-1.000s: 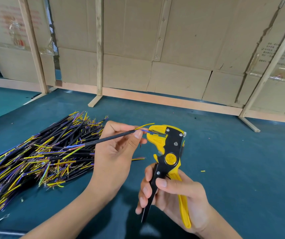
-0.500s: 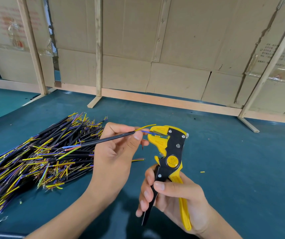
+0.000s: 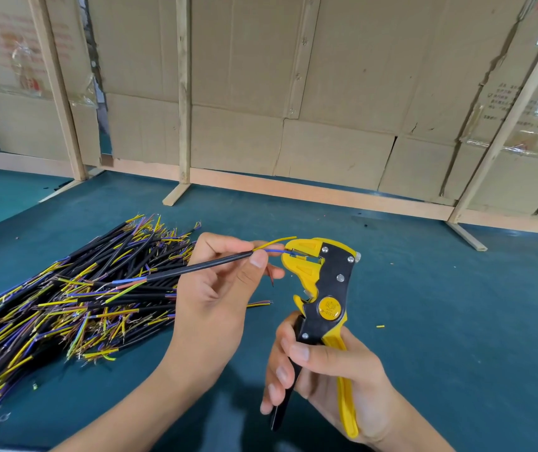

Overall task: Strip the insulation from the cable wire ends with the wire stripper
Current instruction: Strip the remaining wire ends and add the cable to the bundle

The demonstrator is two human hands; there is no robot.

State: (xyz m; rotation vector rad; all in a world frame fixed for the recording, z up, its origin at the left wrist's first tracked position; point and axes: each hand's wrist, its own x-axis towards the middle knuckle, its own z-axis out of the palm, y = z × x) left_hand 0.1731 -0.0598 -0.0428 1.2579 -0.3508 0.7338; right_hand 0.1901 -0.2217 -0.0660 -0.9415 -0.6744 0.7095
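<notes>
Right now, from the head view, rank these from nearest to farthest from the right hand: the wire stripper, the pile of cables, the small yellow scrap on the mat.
1. The wire stripper: gripped in the right hand itself.
2. The small yellow scrap: on the mat, just up and right of that hand.
3. The pile of cables: far left, beyond the left hand.
</notes>
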